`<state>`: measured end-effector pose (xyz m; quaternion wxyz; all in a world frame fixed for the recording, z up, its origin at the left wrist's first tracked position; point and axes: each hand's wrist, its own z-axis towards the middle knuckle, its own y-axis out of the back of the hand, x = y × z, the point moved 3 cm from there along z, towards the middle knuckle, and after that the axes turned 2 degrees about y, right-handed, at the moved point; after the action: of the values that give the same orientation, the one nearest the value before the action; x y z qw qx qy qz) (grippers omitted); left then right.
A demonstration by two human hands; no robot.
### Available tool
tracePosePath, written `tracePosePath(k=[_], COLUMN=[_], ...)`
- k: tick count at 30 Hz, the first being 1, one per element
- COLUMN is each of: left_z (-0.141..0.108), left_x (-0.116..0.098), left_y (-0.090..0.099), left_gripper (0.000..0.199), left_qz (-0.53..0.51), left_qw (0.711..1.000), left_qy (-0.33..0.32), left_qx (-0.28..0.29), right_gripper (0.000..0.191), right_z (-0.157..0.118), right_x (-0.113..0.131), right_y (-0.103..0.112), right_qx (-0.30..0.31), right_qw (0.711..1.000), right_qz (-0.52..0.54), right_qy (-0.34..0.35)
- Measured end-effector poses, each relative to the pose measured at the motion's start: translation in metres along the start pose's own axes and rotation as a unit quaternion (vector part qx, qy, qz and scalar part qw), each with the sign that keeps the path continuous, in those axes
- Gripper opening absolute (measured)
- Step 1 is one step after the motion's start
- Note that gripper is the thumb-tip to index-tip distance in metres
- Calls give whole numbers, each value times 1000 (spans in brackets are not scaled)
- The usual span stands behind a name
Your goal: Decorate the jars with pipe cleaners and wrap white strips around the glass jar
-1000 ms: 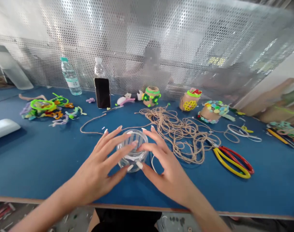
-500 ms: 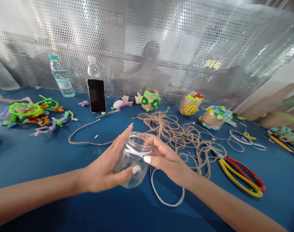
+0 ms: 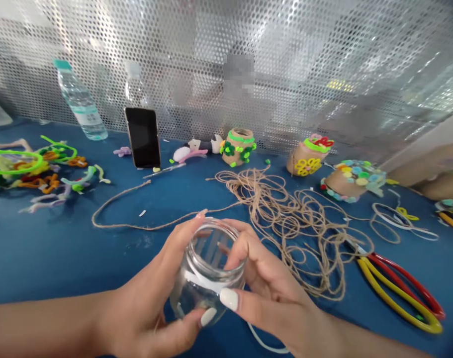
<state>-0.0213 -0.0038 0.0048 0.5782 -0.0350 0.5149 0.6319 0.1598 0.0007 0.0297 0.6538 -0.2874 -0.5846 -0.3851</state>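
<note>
Between my two hands is a clear glass jar (image 3: 181,293), open at the top and tilted so its mouth faces me. My left hand (image 3: 147,298) wraps round the jar's left side, thumb across the front. With the thumb on its front and fingers curled at the rim, my right hand (image 3: 274,293) grips the right side. A white band (image 3: 206,282) crosses the jar below its neck, and the right thumb presses at its end. White cord (image 3: 265,344) hangs in a loop beneath the right hand; whether it joins the band is hidden.
Tangled jute twine (image 3: 286,214) lies beyond the jar, beside red-and-yellow-handled scissors (image 3: 401,293). Decorated jars (image 3: 237,147), a phone (image 3: 142,139) and a water bottle (image 3: 80,104) stand before the perforated metal panel (image 3: 181,64). Colourful pipe-cleaner pieces (image 3: 43,169) lie left on the blue table (image 3: 129,258).
The jar and both hands have come lower and nearer in view, and the jar's mouth tips more toward me. The white cord loop has sunk lower. Both hands keep hold.
</note>
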Motion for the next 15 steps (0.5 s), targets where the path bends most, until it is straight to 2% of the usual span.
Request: tracePosePath(k=[5,11,15], left_z=[-7,-11,-14], left_x=[-4,-7,-12], left_y=[-3,-4,-3], left_gripper=[95,93,95], left_qz=[4,-13,-3], left_qw=[999,999,999], left_qy=[-39,-17,-28], left_qx=[23,24,21], right_gripper=[19,21,21], right_z=[-7,-11,-15], right_x=[2,5,7], right_y=[-6,-10,-13], right_qx=[-2,30,34], right_qw=[1000,997,995], right_qz=[-9,-55,-76], right_qy=[15,54,62])
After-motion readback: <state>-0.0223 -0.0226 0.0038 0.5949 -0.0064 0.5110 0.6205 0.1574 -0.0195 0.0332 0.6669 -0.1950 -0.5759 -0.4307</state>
